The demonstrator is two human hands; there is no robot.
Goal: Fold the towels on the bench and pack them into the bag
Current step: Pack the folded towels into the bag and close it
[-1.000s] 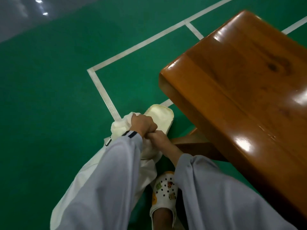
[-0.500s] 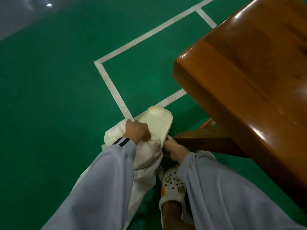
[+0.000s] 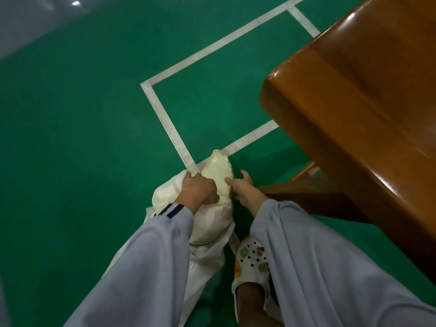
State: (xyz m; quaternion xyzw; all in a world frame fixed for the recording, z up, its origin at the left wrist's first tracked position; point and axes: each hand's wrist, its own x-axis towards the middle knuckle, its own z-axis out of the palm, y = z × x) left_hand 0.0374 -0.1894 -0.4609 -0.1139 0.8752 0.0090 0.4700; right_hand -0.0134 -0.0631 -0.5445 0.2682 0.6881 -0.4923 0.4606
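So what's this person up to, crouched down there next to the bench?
A person is packing a cream cloth bag held low over the green floor, beside the wooden bench. The left hand grips the bag's bunched fabric, and a pale yellow towel sticks partway out of its mouth. The right hand is open next to the towel, holding nothing.
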